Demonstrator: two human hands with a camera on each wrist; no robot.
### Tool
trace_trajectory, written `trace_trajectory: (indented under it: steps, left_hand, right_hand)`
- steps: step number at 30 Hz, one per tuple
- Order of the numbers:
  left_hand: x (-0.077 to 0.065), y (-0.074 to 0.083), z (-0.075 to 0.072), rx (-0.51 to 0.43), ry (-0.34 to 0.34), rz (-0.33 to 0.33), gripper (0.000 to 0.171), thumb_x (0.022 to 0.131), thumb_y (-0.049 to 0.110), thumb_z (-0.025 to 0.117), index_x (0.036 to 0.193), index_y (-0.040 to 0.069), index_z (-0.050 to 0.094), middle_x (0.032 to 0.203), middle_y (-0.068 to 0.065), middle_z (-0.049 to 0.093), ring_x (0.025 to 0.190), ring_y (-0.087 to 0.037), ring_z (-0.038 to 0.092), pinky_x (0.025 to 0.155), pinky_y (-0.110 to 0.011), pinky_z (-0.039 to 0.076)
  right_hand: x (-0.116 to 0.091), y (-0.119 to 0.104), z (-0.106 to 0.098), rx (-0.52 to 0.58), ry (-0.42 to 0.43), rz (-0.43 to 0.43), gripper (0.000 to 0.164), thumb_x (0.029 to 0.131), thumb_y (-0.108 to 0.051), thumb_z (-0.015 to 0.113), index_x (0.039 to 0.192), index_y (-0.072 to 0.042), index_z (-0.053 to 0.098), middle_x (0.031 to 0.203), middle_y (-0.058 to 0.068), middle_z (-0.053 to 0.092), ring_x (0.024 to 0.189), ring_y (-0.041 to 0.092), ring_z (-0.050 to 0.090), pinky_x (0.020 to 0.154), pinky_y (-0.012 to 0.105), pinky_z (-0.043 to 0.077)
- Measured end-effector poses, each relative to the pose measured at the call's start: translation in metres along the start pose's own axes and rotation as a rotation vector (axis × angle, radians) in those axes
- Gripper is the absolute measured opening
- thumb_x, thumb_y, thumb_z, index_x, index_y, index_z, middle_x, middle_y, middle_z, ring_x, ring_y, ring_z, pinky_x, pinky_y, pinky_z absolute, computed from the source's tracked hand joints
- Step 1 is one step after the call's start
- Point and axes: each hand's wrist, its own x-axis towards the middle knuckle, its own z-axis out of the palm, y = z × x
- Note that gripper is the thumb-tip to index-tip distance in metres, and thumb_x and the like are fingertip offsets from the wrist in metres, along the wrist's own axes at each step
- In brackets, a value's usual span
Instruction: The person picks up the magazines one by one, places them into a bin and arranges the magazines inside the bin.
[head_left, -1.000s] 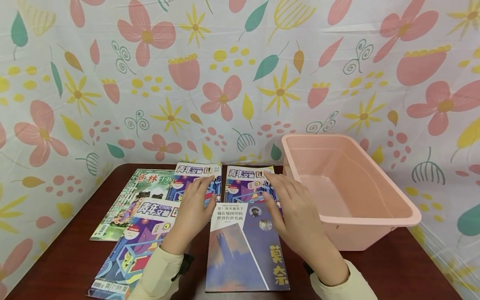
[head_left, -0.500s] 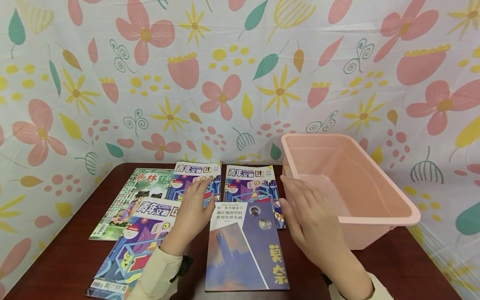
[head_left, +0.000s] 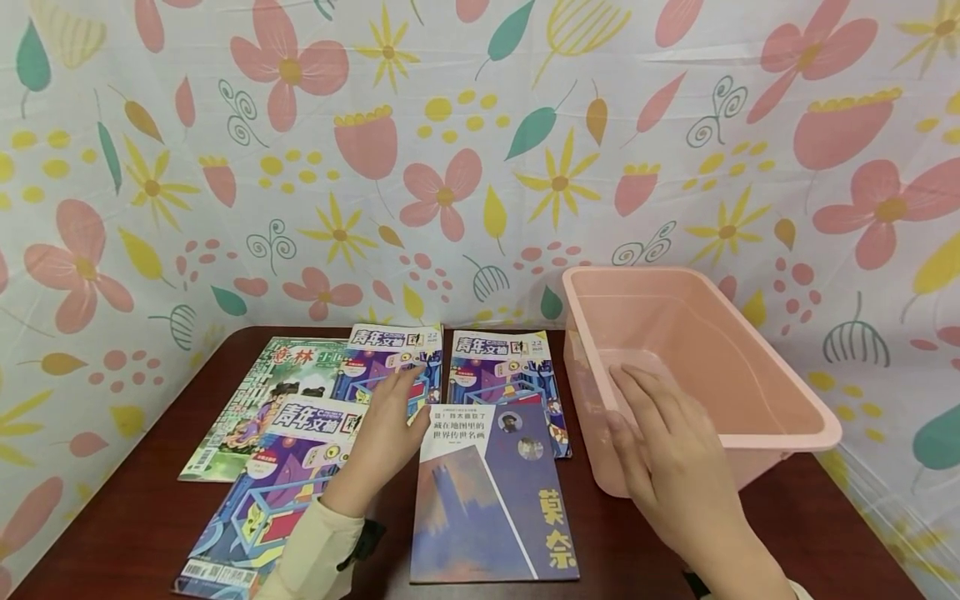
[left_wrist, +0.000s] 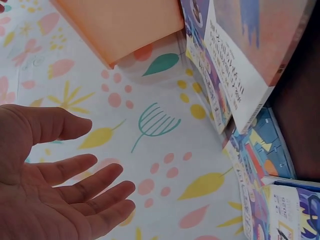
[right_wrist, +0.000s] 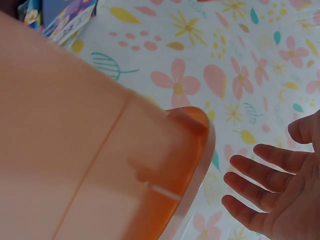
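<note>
My left hand [head_left: 386,442] holds nothing; it hovers over the gap between a purple magazine [head_left: 262,508] and a blue-violet book [head_left: 487,517], fingers relaxed. In the left wrist view that hand [left_wrist: 75,185] shows an empty palm with slightly bent fingers. My right hand [head_left: 678,467], also holding nothing, overlaps the near left corner of a pink plastic tub [head_left: 765,462] in the head view. Seen from the right wrist, its fingers [right_wrist: 250,200] are spread loosely. Two more purple magazines lie behind: one [head_left: 390,358] at back left, another [head_left: 502,367] partly under the book's top edge.
A green magazine [head_left: 240,417] lies at the left, partly overlapped by purple ones. All rest on a dark brown table [head_left: 112,517]. A flower-patterned cloth [head_left: 480,167] hangs close behind, and the tub takes up the table's right side.
My right hand has moved rightward, from over the book's upper right corner to the tub's near left corner. The left hand has stayed almost still. Magazines, book and tub have not moved.
</note>
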Motion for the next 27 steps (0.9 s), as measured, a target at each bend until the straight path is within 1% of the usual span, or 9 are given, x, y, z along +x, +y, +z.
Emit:
trace_trajectory:
  steps: [3, 5, 7, 9, 12, 15, 18, 22, 27]
  left_hand:
    - [-0.001, -0.001, 0.001, -0.012, -0.019, -0.003, 0.054, 0.087, 0.003, 0.067, 0.137, -0.002, 0.049, 0.131, -0.026, 0.051, 0.125, -0.043, 0.044, 0.099, -0.055, 0.041]
    - [-0.002, -0.002, 0.002, -0.021, -0.035, -0.014, 0.054, 0.087, 0.003, 0.066, 0.138, -0.003, 0.048, 0.131, -0.028, 0.050, 0.124, -0.044, 0.045, 0.098, -0.055, 0.042]
    - [-0.003, -0.002, 0.003, -0.026, -0.036, -0.015, 0.054, 0.087, 0.003, 0.066, 0.137, -0.003, 0.048, 0.131, -0.029, 0.050, 0.125, -0.046, 0.043, 0.098, -0.057, 0.042]
    - [-0.004, -0.004, 0.005, -0.021, -0.029, -0.002, 0.052, 0.086, 0.002, 0.066, 0.135, -0.005, 0.049, 0.129, -0.030, 0.050, 0.124, -0.047, 0.044, 0.097, -0.057, 0.042]
    - [-0.006, -0.005, 0.006, -0.025, -0.030, -0.010, 0.052, 0.086, 0.002, 0.066, 0.135, -0.005, 0.049, 0.131, -0.030, 0.050, 0.128, -0.048, 0.040, 0.098, -0.058, 0.040]
    - [-0.007, -0.006, 0.007, -0.037, -0.062, -0.055, 0.053, 0.087, 0.003, 0.064, 0.137, -0.004, 0.047, 0.137, -0.031, 0.044, 0.133, -0.048, 0.034, 0.100, -0.060, 0.038]
    - [-0.007, -0.008, 0.008, -0.037, -0.080, -0.084, 0.053, 0.088, 0.004, 0.064, 0.138, -0.002, 0.047, 0.140, -0.031, 0.041, 0.135, -0.047, 0.030, 0.101, -0.060, 0.037]
    - [-0.008, -0.010, 0.010, -0.036, -0.079, -0.087, 0.053, 0.088, 0.003, 0.064, 0.138, -0.002, 0.048, 0.138, -0.027, 0.046, 0.132, -0.044, 0.037, 0.102, -0.057, 0.038]
    - [-0.009, -0.014, 0.012, -0.054, -0.091, -0.098, 0.053, 0.087, 0.003, 0.065, 0.137, -0.004, 0.048, 0.135, -0.023, 0.050, 0.127, -0.041, 0.044, 0.101, -0.055, 0.039]
  right_hand:
    - [-0.003, 0.003, -0.002, -0.004, 0.023, -0.006, 0.057, 0.104, -0.043, 0.034, 0.129, 0.003, 0.057, 0.126, 0.020, 0.057, 0.116, 0.039, 0.051, 0.095, 0.052, 0.036]
    - [-0.006, 0.005, -0.002, -0.011, 0.051, -0.016, 0.056, 0.104, -0.043, 0.035, 0.128, 0.003, 0.058, 0.124, 0.020, 0.058, 0.113, 0.040, 0.052, 0.098, 0.047, 0.036]
    - [-0.009, 0.007, -0.002, -0.020, 0.078, -0.022, 0.056, 0.104, -0.042, 0.036, 0.128, 0.003, 0.058, 0.123, 0.020, 0.059, 0.111, 0.040, 0.053, 0.101, 0.043, 0.035]
    - [-0.011, 0.009, -0.003, -0.035, 0.085, -0.017, 0.056, 0.104, -0.043, 0.036, 0.129, 0.003, 0.058, 0.123, 0.020, 0.059, 0.111, 0.040, 0.053, 0.103, 0.042, 0.034]
    - [-0.015, 0.011, -0.007, -0.063, 0.053, 0.011, 0.057, 0.104, -0.044, 0.035, 0.131, 0.001, 0.056, 0.126, 0.021, 0.057, 0.114, 0.040, 0.051, 0.104, 0.045, 0.033]
    - [-0.020, 0.015, -0.011, -0.089, -0.006, 0.049, 0.060, 0.104, -0.046, 0.032, 0.135, 0.000, 0.053, 0.131, 0.021, 0.054, 0.119, 0.040, 0.048, 0.106, 0.048, 0.031]
    - [-0.026, 0.020, -0.014, -0.108, -0.030, 0.061, 0.061, 0.103, -0.048, 0.031, 0.138, -0.003, 0.051, 0.133, 0.021, 0.053, 0.121, 0.042, 0.046, 0.108, 0.047, 0.028]
    - [-0.033, 0.028, -0.016, -0.127, -0.020, 0.059, 0.061, 0.103, -0.050, 0.031, 0.138, -0.005, 0.052, 0.134, 0.021, 0.053, 0.120, 0.043, 0.046, 0.107, 0.049, 0.029]
    - [-0.041, 0.036, -0.019, -0.149, -0.055, 0.089, 0.062, 0.102, -0.053, 0.032, 0.140, -0.007, 0.050, 0.139, 0.019, 0.050, 0.130, 0.038, 0.041, 0.112, 0.047, 0.023]
